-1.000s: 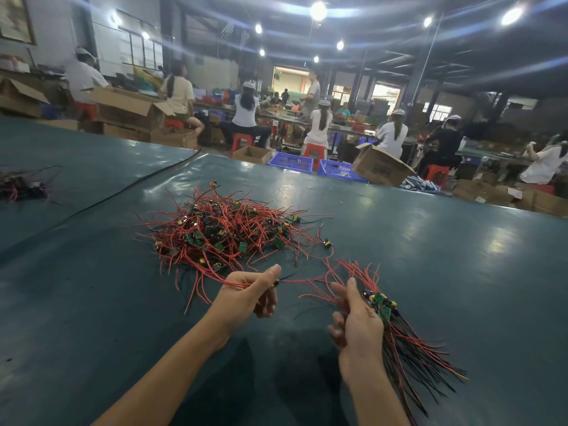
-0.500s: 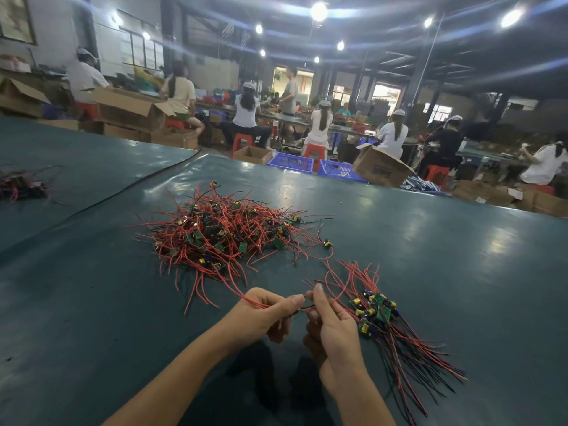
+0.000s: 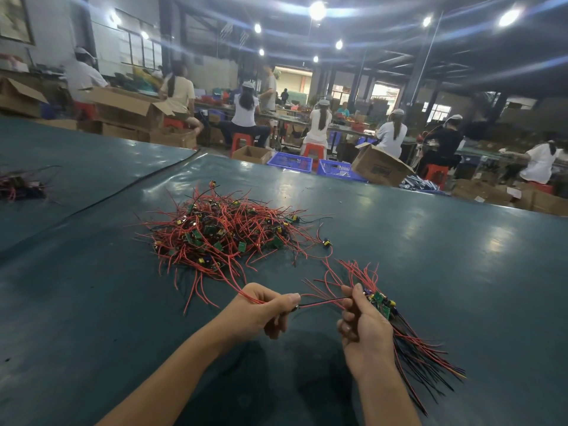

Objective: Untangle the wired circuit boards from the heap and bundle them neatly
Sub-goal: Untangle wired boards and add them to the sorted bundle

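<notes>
Both hands are working low over the near middle of the desk (image 3: 430, 256), close together but not touching. On the left, the left hand (image 3: 261, 312) is curling its fingers under and pinching a thin red-and-black strand (image 3: 322, 301) between thumb and forefinger. Red leads are running from that grip up and left into the heap (image 3: 221, 235), which is lying on the desk just beyond, a tangle of red wire and small green boards. Whether a board is sitting inside the left fist I cannot tell. The strand is stretching across to the right hand (image 3: 365, 333), which is gripping the bundle (image 3: 405, 342), with its boards sitting together beside the thumb and its leads fanning toward the near right. By my reading, one wired piece is being drawn free of the heap for adding to the bundle. The next move is calling for a slow, steady pull away from the heap, easing off wherever neighbouring leads are snagging, then laying the piece alongside the others, boards together and leads pointing one way.
</notes>
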`<action>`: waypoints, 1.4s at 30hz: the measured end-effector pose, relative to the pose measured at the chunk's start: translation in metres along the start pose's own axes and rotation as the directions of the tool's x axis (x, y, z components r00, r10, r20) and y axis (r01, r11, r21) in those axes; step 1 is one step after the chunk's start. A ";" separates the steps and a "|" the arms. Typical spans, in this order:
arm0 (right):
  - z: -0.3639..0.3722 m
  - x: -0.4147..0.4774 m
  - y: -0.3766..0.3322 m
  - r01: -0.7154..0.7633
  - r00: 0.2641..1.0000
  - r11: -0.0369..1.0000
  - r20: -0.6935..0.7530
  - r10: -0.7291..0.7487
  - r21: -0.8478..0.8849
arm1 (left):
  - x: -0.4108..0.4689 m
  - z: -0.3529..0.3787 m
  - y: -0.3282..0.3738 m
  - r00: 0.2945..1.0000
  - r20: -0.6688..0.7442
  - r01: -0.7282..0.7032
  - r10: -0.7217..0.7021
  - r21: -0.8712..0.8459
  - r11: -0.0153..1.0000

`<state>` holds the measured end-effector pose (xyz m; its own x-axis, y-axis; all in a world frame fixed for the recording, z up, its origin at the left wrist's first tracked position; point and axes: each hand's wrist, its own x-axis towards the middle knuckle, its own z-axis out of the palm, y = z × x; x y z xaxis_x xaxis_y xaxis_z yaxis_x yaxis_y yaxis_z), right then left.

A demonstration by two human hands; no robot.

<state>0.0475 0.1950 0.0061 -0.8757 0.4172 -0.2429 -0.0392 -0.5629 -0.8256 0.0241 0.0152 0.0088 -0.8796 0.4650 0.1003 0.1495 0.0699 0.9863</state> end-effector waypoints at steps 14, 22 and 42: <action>0.006 -0.013 0.002 0.126 0.976 0.991 0.175 -0.132 0.042 | 0.005 0.002 -0.003 0.955 -0.277 -0.022 -0.108 -0.430 0.902; 0.007 -0.014 0.008 0.125 0.954 0.991 0.281 -0.105 -0.054 | 0.009 -0.007 -0.006 0.848 -0.456 -0.081 -0.270 -0.616 0.784; 0.023 -0.030 0.037 -0.047 0.897 0.937 0.397 0.192 -0.347 | -0.005 0.000 -0.005 0.936 0.285 0.307 -0.209 -0.362 0.880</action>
<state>0.0608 0.1453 -0.0057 -0.9845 -0.0170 -0.1747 0.1717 -0.2993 -0.9386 0.0282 0.0126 0.0033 -0.7257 0.6716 -0.1495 -0.3015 -0.1150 0.9465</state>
